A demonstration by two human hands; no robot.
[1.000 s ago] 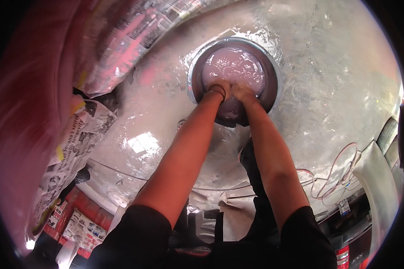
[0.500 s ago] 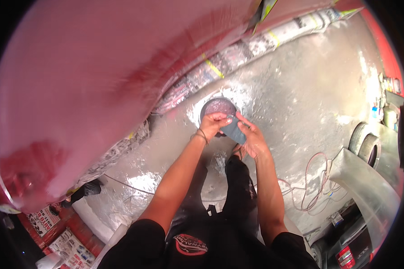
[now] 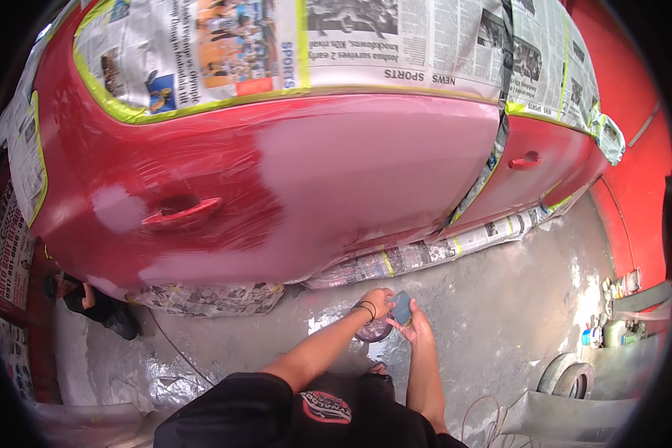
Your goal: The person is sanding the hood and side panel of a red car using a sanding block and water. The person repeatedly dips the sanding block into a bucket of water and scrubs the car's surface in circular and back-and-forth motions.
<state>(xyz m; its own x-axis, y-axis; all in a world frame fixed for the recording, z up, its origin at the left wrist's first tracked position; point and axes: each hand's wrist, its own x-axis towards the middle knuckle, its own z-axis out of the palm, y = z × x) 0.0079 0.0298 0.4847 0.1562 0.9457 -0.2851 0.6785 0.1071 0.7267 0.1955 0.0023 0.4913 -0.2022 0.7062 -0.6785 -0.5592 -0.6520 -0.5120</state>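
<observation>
My left hand [image 3: 379,304], with dark bands on its wrist, pinches one edge of a small grey-blue piece of sandpaper [image 3: 402,308]. My right hand [image 3: 417,326] grips the opposite side, its thumb and fingers at the sheet. Both hands are held over a round dark basin [image 3: 371,333] on the wet floor, partly hidden behind my left wrist and hand. In front of them stands a red car, its door panel [image 3: 373,168] bearing a wide dull pink patch. Newspaper [image 3: 396,52] edged with yellow-green tape covers its windows.
Paper-wrapped sill [image 3: 418,249] runs along the car's bottom. Another person [image 3: 101,306] in dark clothes crouches by the car's left end. Tires [image 3: 567,375], containers [image 3: 614,334] and a metal panel [image 3: 564,418] lie at right. A dark hose [image 3: 175,343] crosses the floor.
My view has tilted up, bringing the car's side and papered windows into sight. Both hands still hold the sandpaper over the basin and now appear lower in the picture.
</observation>
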